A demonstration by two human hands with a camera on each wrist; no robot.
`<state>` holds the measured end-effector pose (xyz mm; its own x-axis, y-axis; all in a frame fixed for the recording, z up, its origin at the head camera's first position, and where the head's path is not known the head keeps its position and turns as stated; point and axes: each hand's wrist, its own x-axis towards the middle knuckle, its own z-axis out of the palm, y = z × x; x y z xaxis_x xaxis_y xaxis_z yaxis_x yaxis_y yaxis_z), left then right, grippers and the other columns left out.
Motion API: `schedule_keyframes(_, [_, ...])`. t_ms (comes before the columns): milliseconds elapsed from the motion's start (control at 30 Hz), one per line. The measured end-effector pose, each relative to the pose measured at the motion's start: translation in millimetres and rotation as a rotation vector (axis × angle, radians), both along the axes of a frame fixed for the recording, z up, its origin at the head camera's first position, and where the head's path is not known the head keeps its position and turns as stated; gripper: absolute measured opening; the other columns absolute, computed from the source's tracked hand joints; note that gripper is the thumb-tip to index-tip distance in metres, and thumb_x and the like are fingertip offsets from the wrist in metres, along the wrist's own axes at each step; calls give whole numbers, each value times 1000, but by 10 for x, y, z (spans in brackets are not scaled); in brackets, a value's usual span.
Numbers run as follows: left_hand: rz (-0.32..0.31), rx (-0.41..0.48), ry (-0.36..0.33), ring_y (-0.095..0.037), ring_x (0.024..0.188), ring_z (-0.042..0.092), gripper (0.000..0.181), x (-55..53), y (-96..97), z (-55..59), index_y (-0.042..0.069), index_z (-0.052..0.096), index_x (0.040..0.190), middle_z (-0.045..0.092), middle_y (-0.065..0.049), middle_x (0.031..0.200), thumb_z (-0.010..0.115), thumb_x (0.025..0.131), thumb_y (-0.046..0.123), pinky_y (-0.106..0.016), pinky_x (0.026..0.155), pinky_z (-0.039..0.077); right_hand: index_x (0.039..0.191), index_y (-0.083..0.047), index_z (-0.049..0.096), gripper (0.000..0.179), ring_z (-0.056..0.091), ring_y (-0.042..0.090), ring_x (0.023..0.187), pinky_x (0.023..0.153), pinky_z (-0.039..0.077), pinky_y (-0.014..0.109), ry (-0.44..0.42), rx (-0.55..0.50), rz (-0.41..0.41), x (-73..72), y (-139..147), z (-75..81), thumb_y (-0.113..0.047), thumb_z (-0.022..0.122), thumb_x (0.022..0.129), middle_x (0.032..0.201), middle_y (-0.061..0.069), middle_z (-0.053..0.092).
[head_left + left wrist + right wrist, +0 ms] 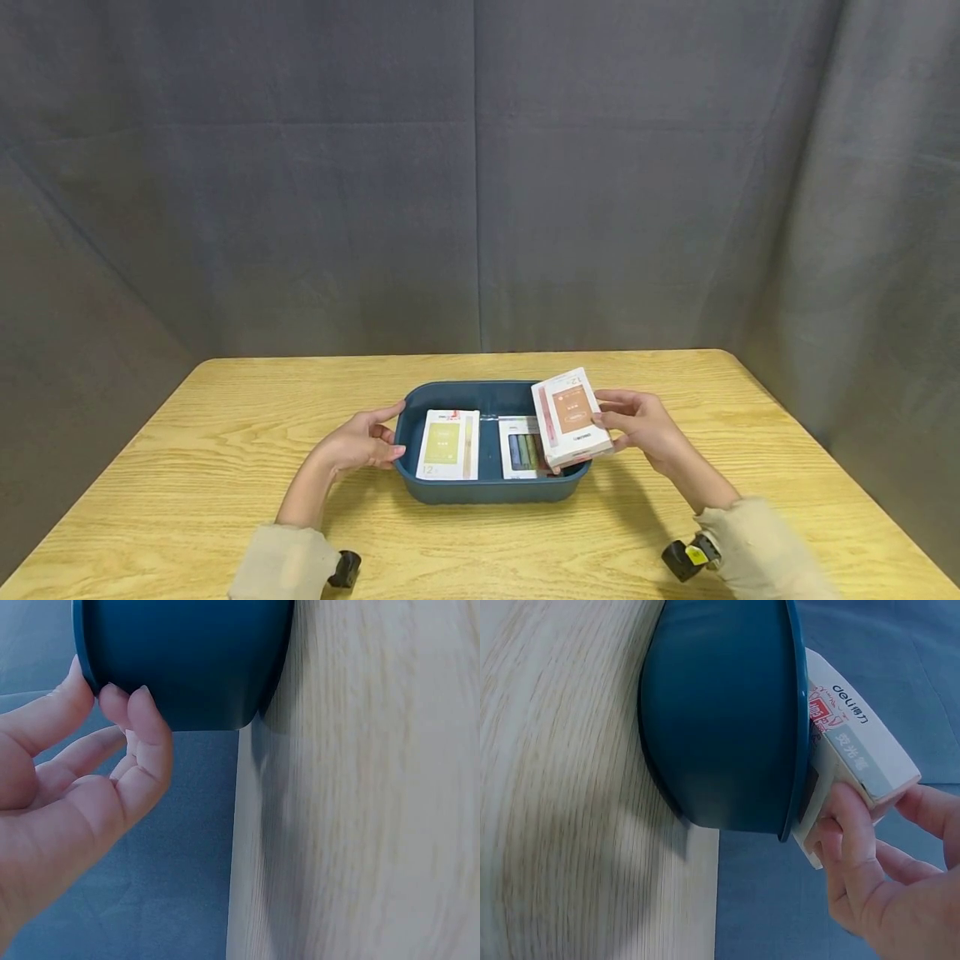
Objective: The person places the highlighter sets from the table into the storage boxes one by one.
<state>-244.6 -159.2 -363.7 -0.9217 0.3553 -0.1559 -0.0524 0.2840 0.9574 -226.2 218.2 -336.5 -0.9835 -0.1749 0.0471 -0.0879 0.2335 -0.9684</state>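
Note:
A dark blue rectangular plastic bin (pixel 491 492) sits on the table. My left hand (pixel 363 439) is at its left end; in the left wrist view the thumb and curled fingers (pixel 146 712) pinch the rim. My right hand (pixel 637 425) grips a white highlighter box (pixel 572 412) with an orange panel, thumb on top and fingers beneath. That box is tilted over the right end of the bin, overlapping its rim. Inside lie a white box with a yellow-green panel (pixel 447 446) on the left and a white box with a window showing coloured pens (pixel 522 450), partly hidden, on the right.
The wood-grain table (pixel 225 467) extends around the bin on all sides. Grey curtains (pixel 337 208) hang behind and at both sides. Dark wrist devices (pixel 682 560) are strapped by the beige sleeves (pixel 765 550).

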Motion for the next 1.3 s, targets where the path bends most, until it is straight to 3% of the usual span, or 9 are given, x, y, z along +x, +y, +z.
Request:
schedule_keyframes(400, [-15,10,1,-15,62,42,72,0,-7,10,-4,23,139,40,-8,75,61,78,-9,-35,66,49,123,18,39,46,58,13,72,48,48,25,-2,8,0,-25,-139,-42,2,54,83,110,33,50])
schedule_keyframes(900, [7,10,-18,-16,65,44,71,2,14,20,-3,24,139,40,-8,76,60,78,-11,-35,66,49,118,16,47,41,55,13,65,46,47,26,1,124,-30,-41,-269,-31,2,58,81,106,29,53])
schedule_keyframes(1133, [-13,10,-13,-15,65,44,72,-14,3,10,-4,22,139,40,-7,75,60,78,-10,-35,67,49,113,16,50,36,52,12,56,45,45,25,2,164,-21,-47,-307,-25,3,59,81,93,20,59])
schedule_keyframes(1300, [-18,15,-15,-15,64,44,72,-7,3,19,-3,22,139,40,-7,75,60,78,-9,-36,66,49,112,16,51,35,51,11,56,44,44,24,12,185,-20,-38,-329,-15,4,59,80,95,20,58])
